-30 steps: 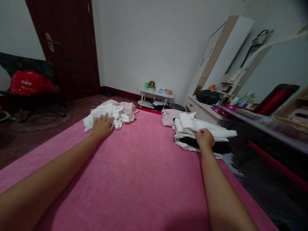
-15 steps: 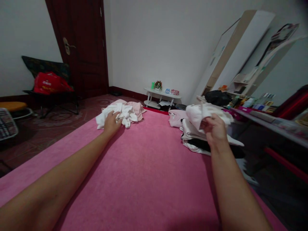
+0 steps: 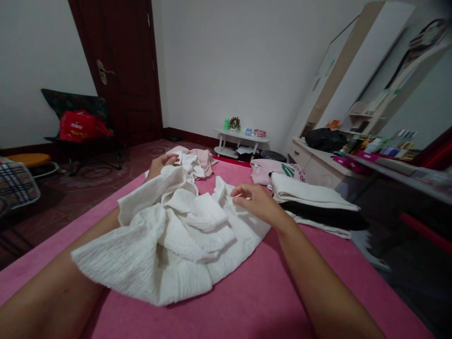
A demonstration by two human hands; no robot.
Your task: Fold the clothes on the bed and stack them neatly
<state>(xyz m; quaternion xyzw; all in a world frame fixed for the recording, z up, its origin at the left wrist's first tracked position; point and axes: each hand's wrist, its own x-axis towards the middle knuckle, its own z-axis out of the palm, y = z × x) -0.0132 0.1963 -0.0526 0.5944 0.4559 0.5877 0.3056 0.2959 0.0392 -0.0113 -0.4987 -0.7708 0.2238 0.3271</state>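
A crumpled white ribbed garment is spread over the middle of the pink bed cover and lies across my left forearm. At its upper right corner is my right hand, its thumb and fingers apart, over the cloth. Partly hidden behind the garment, my left hand rests with loosely bent fingers by the small heap of white clothes and pink clothes. To the right is a stack of folded white and black clothes, with a folded pink shirt behind it.
A white low table with small items stands by the wall. On the left are a dark folding chair with a red bag and a yellow stool. A cluttered dresser is on the right.
The white garment my right hand held above the folded stack has come left and now lies unfolded in the middle. My right hand has moved left and its fingers have opened.
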